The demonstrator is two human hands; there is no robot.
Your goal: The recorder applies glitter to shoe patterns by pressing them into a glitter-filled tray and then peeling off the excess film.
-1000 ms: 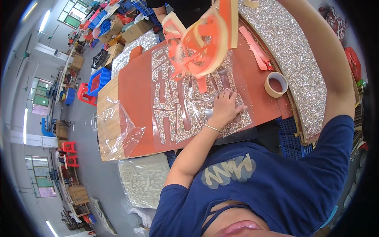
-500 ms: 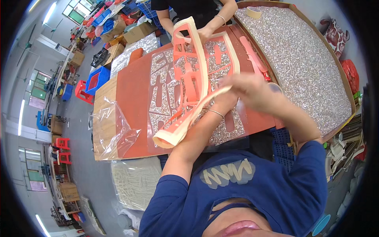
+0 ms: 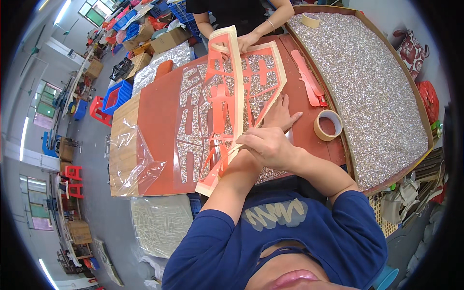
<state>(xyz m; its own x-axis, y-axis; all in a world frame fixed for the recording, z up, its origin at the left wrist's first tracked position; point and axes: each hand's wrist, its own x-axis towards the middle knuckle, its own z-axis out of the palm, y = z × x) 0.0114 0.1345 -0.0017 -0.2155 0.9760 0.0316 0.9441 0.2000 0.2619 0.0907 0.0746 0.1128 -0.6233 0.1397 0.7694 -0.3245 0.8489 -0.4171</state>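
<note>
A red board [image 3: 157, 116] carries glittery silver cut-out shapes [image 3: 191, 133]. Above it a salmon-orange stencil sheet [image 3: 226, 92] with a cream back is lifted off in a long arc. My right hand [image 3: 268, 145] is shut on the sheet's near end, close to the board's front edge. Just beyond it, my left hand [image 3: 282, 113] lies flat with fingers spread on the glittery surface. A co-worker's hands [image 3: 246, 41] hold the sheet's far end.
A tape roll [image 3: 327, 124] lies on the board right of my hands, and peeled orange strips [image 3: 307, 77] lie beyond it. At the right is a large tray of silver glitter [image 3: 372, 82] with another tape roll [image 3: 310, 19]. Clear plastic film [image 3: 137, 162] covers the board's left corner.
My right hand has brought the lifted sheet down from high over the far side to the near edge. My left hand has stayed pressed on the board.
</note>
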